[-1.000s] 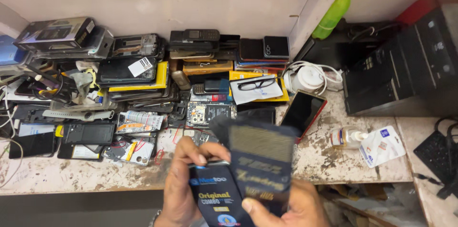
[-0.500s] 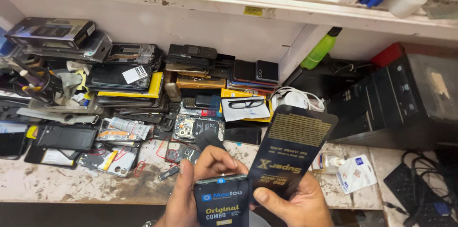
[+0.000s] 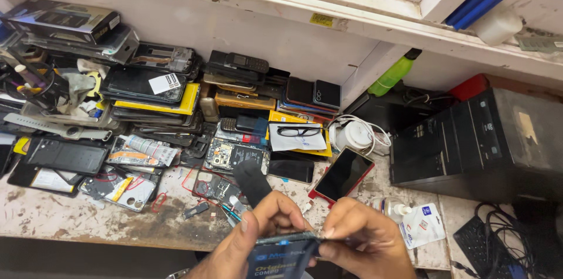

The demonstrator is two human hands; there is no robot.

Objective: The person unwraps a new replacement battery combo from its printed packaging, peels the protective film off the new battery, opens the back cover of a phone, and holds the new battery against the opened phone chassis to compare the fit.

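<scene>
Left hand: I see my left hand (image 3: 249, 244) low in the view, thumb and fingers pinched on the near end of a thin flat panel (image 3: 287, 237) that I hold edge-on to the camera
Right hand: my right hand (image 3: 363, 241) grips the other end of the same panel, fingertips clamped on its edge, so both hands come together on one piece
Why held so: I judge the two-ended pinch keeps the thin piece level and off the bench, with its narrow edge turned up to me for a close look
Blue packet: a dark blue printed packet (image 3: 281, 261) sits just under the panel, pressed against my left palm; I cannot tell which fingers carry it
Dark flat tab: a black strip (image 3: 253, 182) stands up behind my left fingers, touching them, its lower end hidden
Bench: the worn worktop (image 3: 70, 220) lies beyond my hands, crowded with stacked phones (image 3: 146, 88)
Nearest things: a red-edged phone (image 3: 343, 174) lies face up just beyond my right hand, a small clear bottle (image 3: 394, 208) beside it
</scene>
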